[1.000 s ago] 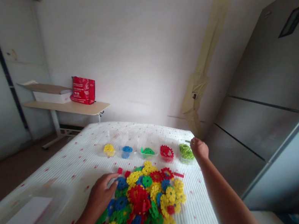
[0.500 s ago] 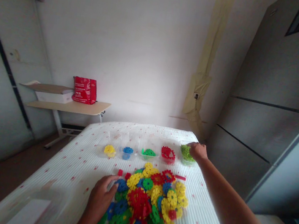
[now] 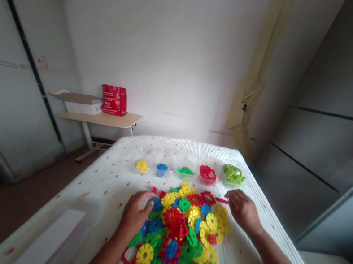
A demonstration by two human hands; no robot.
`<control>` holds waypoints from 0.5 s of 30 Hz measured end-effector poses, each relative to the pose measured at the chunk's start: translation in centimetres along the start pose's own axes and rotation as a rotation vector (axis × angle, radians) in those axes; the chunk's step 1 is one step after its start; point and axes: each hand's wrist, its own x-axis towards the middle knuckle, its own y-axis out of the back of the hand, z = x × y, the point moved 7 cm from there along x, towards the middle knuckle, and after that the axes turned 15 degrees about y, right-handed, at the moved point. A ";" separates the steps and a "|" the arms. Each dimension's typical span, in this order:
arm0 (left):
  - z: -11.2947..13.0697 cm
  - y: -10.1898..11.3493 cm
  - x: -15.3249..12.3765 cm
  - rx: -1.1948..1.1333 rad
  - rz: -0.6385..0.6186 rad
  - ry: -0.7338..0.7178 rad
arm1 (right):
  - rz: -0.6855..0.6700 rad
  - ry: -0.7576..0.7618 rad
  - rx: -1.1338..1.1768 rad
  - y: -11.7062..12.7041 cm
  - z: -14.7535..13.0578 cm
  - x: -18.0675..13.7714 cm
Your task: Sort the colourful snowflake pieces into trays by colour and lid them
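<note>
A heap of plastic snowflake building discs [image 3: 192, 237] in yellow, blue, green and red lies on the table, mixed with red toothed frames [image 3: 176, 223] and small red blocks. My left hand [image 3: 137, 211] rests against the heap's left edge, thumb and fingers apart near blue discs, with nothing visible in it. Over the heap's upper right side, beside a thin red strip [image 3: 222, 200], is my right hand [image 3: 244, 210], fingers loosely bent and reaching left, no piece showing in them. Its palm faces down and is hidden.
Clear tubs stand in a row behind the heap, holding yellow [image 3: 142, 166], blue [image 3: 162, 169], green [image 3: 185, 172], red [image 3: 207, 175] and light green pieces [image 3: 233, 174]. A clear container with a white slab [image 3: 49, 241] lies front left. A side table [image 3: 113, 119] bears a red bag [image 3: 114, 100].
My right hand has left the light green tub and come back toward the heap. My left hand stays at the heap's left edge. The view has shifted slightly.
</note>
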 end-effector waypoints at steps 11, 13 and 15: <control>8.4 -3.0 -6.3 0.175 -0.365 -0.478 | -0.082 0.023 0.181 -2.0 -4.2 0.6; 8.3 -3.5 -6.4 0.201 -0.398 -0.467 | -0.111 0.057 0.175 -2.4 -4.7 0.5; 8.0 -3.6 -6.2 0.217 -0.414 -0.443 | -0.120 0.076 0.170 -2.7 -5.0 0.3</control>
